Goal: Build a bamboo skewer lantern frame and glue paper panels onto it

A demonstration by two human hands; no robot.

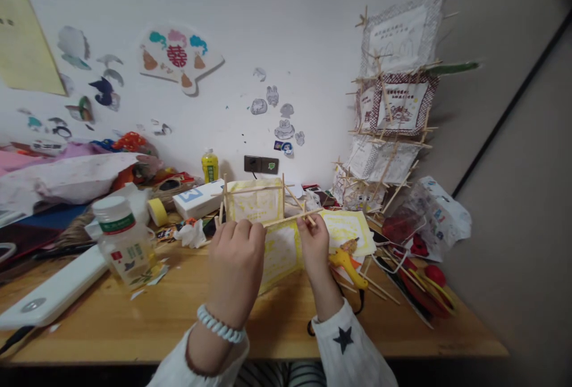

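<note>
A small frame of thin wooden sticks with yellow-patterned paper panels is held up above the desk. My left hand, with a pale coil band at the wrist, is closed on the frame's left side; its fingertips are hidden behind the hand. My right hand pinches the frame's right corner, where several sticks cross. Just right of that hand lies a yellow hot glue gun. Another yellow-bordered sheet lies flat behind it.
A tall stack of stick-and-paper lanterns leans against the wall at the right. At the left stand a clear bottle and a white power strip-like bar. Loose sticks, a tape roll and a white box lie about the desk.
</note>
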